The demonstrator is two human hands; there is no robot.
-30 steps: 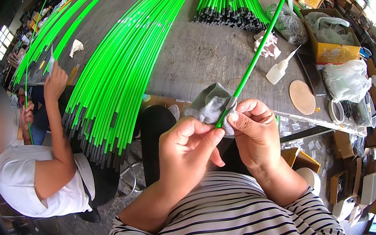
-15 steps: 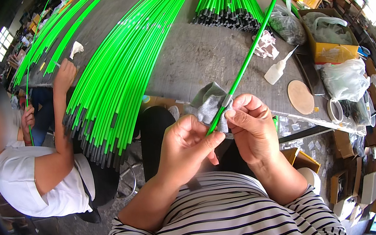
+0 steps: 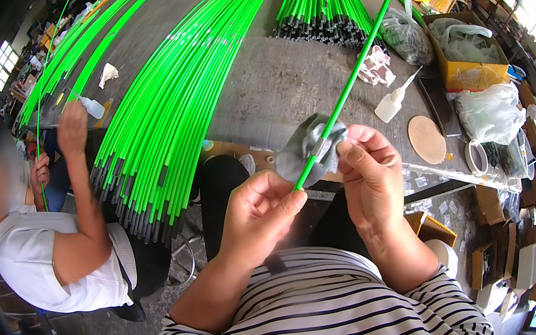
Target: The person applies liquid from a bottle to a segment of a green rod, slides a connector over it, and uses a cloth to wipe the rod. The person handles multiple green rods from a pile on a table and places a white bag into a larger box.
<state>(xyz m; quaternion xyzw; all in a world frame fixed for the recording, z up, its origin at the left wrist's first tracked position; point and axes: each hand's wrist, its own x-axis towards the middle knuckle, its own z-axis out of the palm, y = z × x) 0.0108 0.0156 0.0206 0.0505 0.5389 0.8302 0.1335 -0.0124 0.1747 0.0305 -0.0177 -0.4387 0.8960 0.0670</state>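
Observation:
My left hand (image 3: 260, 212) pinches the near end of a long green rod (image 3: 358, 59), which slants up and away to the right. A silvery joint (image 3: 319, 146) shows on the rod a little beyond my fingers. My right hand (image 3: 372, 168) grips a grey cloth (image 3: 299, 147) between thumb and fingers, beside that joint. The cloth lies behind and against the rod. Just past my hands is the edge of the grey table (image 3: 259, 95).
Many green rods with dark ends (image 3: 179, 98) fan across the table; another bundle (image 3: 325, 6) lies farther back. A white squeeze bottle (image 3: 391, 105), crumpled paper (image 3: 375, 67) and a round disc (image 3: 426, 139) are right. At left a co-worker (image 3: 58, 253) holds a rod.
My right hand has shifted slightly right and up with the cloth, uncovering more of the joint. My left hand moved slightly left. The co-worker's raised hand moved left and down.

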